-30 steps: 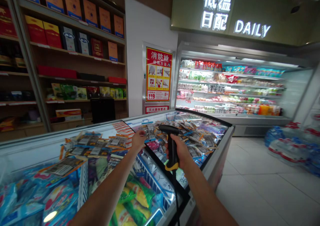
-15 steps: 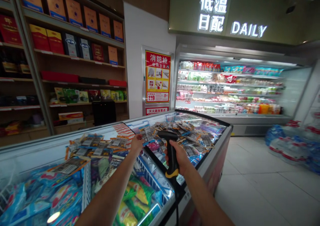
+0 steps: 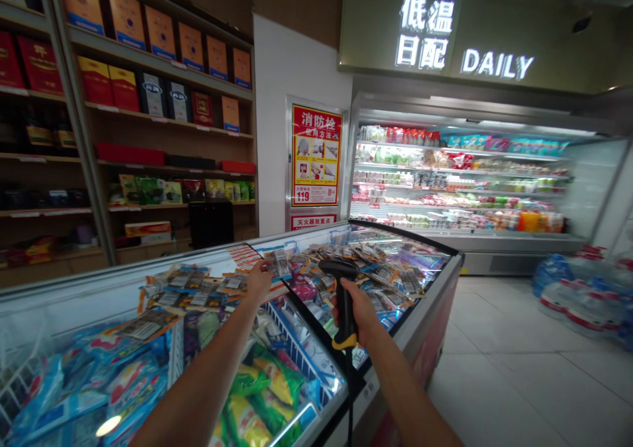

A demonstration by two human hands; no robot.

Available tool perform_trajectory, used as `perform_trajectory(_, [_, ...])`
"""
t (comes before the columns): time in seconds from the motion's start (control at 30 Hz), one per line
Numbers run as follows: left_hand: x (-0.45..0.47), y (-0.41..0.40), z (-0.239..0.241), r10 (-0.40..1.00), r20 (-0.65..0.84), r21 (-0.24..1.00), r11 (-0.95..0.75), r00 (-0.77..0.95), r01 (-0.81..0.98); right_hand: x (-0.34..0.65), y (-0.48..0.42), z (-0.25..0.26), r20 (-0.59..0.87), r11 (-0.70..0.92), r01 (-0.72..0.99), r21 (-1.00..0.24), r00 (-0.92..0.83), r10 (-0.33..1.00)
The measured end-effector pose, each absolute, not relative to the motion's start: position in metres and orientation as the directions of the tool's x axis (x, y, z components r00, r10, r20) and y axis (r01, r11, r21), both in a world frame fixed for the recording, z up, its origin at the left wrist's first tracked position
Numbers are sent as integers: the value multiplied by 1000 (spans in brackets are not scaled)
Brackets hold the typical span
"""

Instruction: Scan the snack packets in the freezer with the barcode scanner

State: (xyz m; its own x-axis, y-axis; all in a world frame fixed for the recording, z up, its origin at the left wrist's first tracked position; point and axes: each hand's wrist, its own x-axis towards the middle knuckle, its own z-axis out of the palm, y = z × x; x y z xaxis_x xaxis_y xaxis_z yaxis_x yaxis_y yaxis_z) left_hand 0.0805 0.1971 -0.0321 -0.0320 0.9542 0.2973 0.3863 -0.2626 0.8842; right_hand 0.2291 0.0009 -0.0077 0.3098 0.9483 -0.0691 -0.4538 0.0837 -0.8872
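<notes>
Head view, right hand: my right hand (image 3: pixel 360 312), just right of the frame's middle, is closed around the handle of a black scanner (image 3: pixel 345 308).
Scanner: held with its head uppermost and its yellow-trimmed base down, above the freezer; a black cord (image 3: pixel 351 394) drops from it to the bottom edge of the frame.
Left hand: my left hand (image 3: pixel 258 282), left of centre, has its fingers drawn together at the left edge of a packet (image 3: pixel 281 262); the exact grip is too small to make out.
Packet: mid-frame, upper left of the scanner, near the freezer's black divider (image 3: pixel 311 308).
Freezer: the white-rimmed freezer (image 3: pixel 425 310) runs from lower left to right of centre.
Right heap: many orange-edged packets (image 3: pixel 390 275) lie spread right of the scanner.
Left heap: similar packets (image 3: pixel 182 289) overlap left of my left hand.
Bags: green-and-yellow bags (image 3: pixel 270 381) sit at lower centre, blue bags (image 3: pixel 133 387) at lower left.
Wall: a red-and-yellow poster (image 3: pixel 316 153) hangs at upper centre.
</notes>
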Motion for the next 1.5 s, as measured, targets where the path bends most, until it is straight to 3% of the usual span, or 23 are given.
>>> perform_trajectory(0.2, [37, 203, -26, 936, 342, 737, -213, -82, 641, 245, -1, -6, -81, 104, -484, -869, 346, 935])
perform_trajectory(0.37, [29, 197, -28, 912, 405, 376, -231, 64, 897, 252, -2, -5, -99, 100, -485, -869, 368, 925])
perform_trajectory(0.63, [56, 174, -34, 832, 544, 115, -203, 109, 972, 269, -11, -9, -123, 104, -459, -882, 439, 890])
perform_trajectory(0.77, [89, 162, -38, 850, 496, 201, -309, 175, 930, 276, -16, -11, -156, 113, -484, -868, 482, 862])
perform_trajectory(0.93, [153, 134, -46, 836, 358, 352, -532, 415, 770, 282, -18, -16, -195, 83, -488, -869, 492, 848])
perform_trajectory(1.03, [182, 117, -52, 828, 294, 395, -560, 478, 728, 286, -19, -20, -174, 108, -469, -877, 518, 838])
perform_trajectory(1.13, [197, 110, -57, 848, 239, 427, -529, 473, 733, 288, -21, -24, -162, 121, -453, -883, 537, 828])
perform_trajectory(1.3, [196, 120, -61, 884, 60, 720, -360, 464, 593, 285, -26, -23, -164, 118, -461, -880, 527, 834])
perform_trajectory(1.5, [171, 122, -50, 888, -73, 893, -144, 454, 426, 267, -27, -12, -153, 114, -493, -863, 468, 870])
